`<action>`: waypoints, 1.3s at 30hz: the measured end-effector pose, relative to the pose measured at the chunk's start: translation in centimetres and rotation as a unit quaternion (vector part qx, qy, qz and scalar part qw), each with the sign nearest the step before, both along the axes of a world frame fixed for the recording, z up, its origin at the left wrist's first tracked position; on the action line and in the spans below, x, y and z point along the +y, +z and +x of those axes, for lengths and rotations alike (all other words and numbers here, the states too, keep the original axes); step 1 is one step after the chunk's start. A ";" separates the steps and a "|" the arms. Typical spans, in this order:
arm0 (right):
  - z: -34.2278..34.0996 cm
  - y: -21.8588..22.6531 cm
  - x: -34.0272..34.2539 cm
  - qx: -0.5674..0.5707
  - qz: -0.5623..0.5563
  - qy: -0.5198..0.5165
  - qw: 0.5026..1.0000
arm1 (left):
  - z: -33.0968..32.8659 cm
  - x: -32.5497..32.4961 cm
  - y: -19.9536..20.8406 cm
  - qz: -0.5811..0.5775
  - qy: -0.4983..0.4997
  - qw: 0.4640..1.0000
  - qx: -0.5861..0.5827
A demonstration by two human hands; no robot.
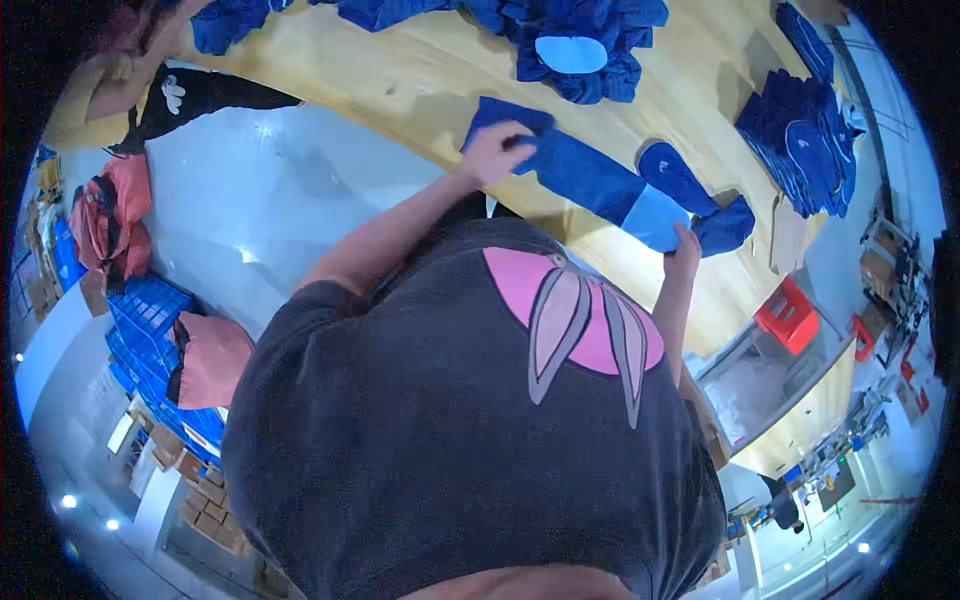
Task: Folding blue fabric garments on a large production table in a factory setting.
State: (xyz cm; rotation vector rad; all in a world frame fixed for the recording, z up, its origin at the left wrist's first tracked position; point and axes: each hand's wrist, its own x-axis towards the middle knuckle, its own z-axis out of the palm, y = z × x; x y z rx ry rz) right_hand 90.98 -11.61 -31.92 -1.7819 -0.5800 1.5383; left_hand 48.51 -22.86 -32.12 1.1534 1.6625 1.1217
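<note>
A long blue cloth piece with a light blue panel lies slantwise along the near edge of the wooden table. Over its dark left end is my left hand, fingers curved with a gap between thumb and forefinger, slightly blurred. My right hand pinches the near edge of the light blue panel; most of its fingers are hidden under the cloth. A dark blue flap of cloth sticks out to the right of that hand. Just beyond lies a rounded dark blue piece with a small light mark.
Across the wooden table, a heap of blue cloth carries a light blue oval piece. Stacked dark blue pieces lie at the right. A red plastic bin stands nearer. Blue crates with pink cloth are at left.
</note>
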 end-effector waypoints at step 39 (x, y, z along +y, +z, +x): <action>-9.6 -3.0 7.6 -0.483 0.106 0.276 0.824 | -1.9 3.7 2.3 -0.153 -0.153 0.961 -0.173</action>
